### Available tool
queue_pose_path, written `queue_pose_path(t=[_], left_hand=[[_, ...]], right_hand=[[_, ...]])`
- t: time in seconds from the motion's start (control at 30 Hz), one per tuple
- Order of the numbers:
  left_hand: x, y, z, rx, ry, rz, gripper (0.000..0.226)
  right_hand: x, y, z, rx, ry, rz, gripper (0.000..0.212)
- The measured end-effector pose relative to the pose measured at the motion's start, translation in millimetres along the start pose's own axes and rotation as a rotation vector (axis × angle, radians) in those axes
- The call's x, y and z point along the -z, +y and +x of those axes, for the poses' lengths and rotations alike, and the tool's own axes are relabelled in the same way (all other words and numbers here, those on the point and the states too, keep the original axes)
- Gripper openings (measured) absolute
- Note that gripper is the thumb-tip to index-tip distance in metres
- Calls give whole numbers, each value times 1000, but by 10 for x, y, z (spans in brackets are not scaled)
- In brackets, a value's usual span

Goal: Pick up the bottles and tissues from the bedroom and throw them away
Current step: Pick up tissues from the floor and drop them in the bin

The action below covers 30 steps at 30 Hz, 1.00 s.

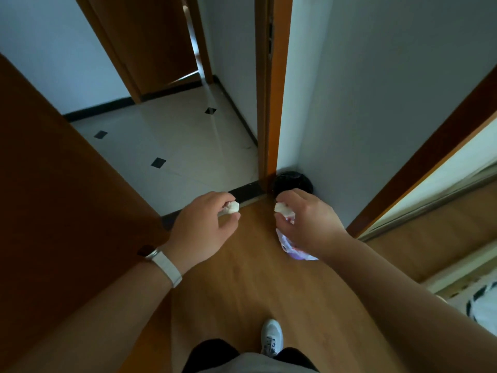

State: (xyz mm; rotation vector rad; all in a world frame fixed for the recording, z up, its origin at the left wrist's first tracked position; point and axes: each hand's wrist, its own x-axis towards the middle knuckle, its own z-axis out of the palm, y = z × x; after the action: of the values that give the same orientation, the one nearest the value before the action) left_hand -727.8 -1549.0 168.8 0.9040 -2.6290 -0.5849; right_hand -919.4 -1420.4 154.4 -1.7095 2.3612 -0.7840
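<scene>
1. A person is standing on a wooden floor (242, 278) at a doorway. Past a dark threshold strip, a pale tiled floor (174, 130) with small black insets is running away into a hall.
2. A brown door (53, 170) is standing open on the left. An orange-brown door frame (271, 103) is rising in the far middle, with a white wall (376, 103) to its right.
3. A round black bin (294, 181) is sitting in the corner, just right of the frame's foot.
4. The left hand (201, 230), a white wristband (166, 267) on its wrist, is reaching forward palm down, its fingers pinching the crumpled left tissue (231, 207).
5. The right hand (309, 222) is reaching forward on the near side of the bin, its fingers curling round the right tissue (282, 208). It is also holding a crumpled clear plastic item (290, 246) with purple marks under the palm; I cannot tell whether that is a bottle.
6. A white shoe (272, 336) is showing at the near edge.
</scene>
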Motion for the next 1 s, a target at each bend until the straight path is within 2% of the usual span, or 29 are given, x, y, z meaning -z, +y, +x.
queue_pose_path(t=[0.33,0.53,0.7,1.0], left_hand=[[-249,-391,1042,-96,-34,-34,30],[-327,-732,2018,-261,-97,-91,28],[-361,-1011,2841,-386,-116,-143,24],[-647,-1368,3849,-497,-221,-237,20]], right_hand=[[-168,377,659,-126,-13,-111,16],[-264,491,1364,-254,8,-138,18],[-378,545,1989,-366,-40,-174,20],[-524,689,2725,-537,-60,-183,27]])
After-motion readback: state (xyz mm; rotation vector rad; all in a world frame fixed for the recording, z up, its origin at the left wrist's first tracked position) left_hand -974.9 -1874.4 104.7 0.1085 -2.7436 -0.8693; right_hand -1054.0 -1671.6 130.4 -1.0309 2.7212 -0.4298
